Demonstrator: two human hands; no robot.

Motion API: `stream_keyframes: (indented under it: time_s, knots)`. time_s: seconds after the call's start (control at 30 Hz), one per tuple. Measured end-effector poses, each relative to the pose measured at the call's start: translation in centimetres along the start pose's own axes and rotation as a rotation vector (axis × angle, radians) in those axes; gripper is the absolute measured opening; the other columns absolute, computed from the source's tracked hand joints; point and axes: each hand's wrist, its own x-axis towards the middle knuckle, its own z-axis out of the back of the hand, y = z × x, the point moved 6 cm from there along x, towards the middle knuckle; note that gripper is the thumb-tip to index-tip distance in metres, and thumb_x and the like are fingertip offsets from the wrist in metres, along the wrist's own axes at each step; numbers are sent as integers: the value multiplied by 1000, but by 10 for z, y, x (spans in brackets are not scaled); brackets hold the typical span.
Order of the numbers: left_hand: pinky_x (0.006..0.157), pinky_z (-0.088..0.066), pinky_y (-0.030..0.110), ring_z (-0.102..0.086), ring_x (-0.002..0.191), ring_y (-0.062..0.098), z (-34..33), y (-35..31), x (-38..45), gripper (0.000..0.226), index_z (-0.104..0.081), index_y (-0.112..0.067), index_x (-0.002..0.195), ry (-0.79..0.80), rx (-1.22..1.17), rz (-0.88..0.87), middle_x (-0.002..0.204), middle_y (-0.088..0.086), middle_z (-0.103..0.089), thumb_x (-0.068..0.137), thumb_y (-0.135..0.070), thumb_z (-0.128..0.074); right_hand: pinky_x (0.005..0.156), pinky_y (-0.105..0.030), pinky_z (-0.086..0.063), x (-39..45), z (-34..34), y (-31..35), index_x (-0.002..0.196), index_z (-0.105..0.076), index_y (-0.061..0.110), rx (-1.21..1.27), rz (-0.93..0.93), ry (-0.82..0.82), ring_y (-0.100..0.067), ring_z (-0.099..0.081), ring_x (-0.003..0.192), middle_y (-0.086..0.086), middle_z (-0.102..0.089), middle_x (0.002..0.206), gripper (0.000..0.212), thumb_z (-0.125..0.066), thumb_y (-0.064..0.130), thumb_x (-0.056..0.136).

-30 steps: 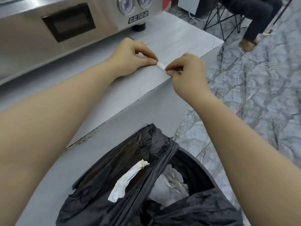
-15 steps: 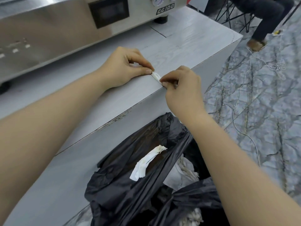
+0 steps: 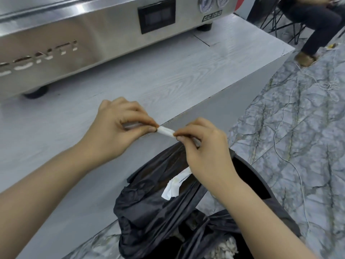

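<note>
Since half a second ago both hands have drawn back from the counter top. The packet now hangs clear of the surface, above the counter's front edge, and more of it shows between the fingertips than before.

The grey wood-grain counter (image 3: 168, 75) fills the left and middle of the view. On it stands a brushed-steel machine (image 3: 84, 32) on dark round feet. Large pale lettering (image 3: 39, 57) on its front reads "CONTI", blurred, and runs to the left edge of the view. A black bin bag (image 3: 155, 212) gapes open below the counter's edge, just under the hands, with a crumpled white paper (image 3: 174, 186) lying on its folds.

The left hand (image 3: 119, 129) is curled, thumb and forefinger pinching one end of the white paper packet (image 3: 166, 131); the other fingers are tucked under. The right hand (image 3: 205, 152) pinches the opposite end in the same way, knuckles up, above the bag's mouth. The packet is slim and lies nearly level between the two pinches, tilted slightly down toward the right hand and touching neither the counter nor the bag. No print can be made out on it.

A small black plate (image 3: 211, 15) at the machine's right end reads "CC100".
</note>
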Motion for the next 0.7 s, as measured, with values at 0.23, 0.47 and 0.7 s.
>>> stream_keyframes:
  time_s: [0.23, 0.47, 0.7]
  knots:
    - [79, -41, 42, -60, 87, 13, 22, -11, -6, 10, -77, -33, 89, -167, -3, 122, 88, -16, -70, 86, -40, -70, 71, -16, -42, 47, 9, 21, 85, -75, 12, -26, 271, 114, -9, -57, 79, 3, -61, 82, 17, -68, -3, 82]
    - [80, -47, 46, -59, 87, 24, 44, 44, 42, 14, -77, -29, 90, -530, 264, 411, 87, -9, -67, 86, -38, -68, 71, -32, -47, 174, -33, 39, 83, -77, 10, -161, 593, 142, -23, -60, 80, -8, -64, 83, 15, -64, 2, 80]
    - [86, -34, 38, -60, 103, 26, 32, 77, 39, 16, -76, -32, 94, -687, 445, 873, 103, -7, -72, 88, -39, -63, 61, -42, -52, 196, -90, 38, 86, -72, 5, -430, 828, 178, -29, -56, 90, -11, -59, 87, 13, -59, 1, 83]
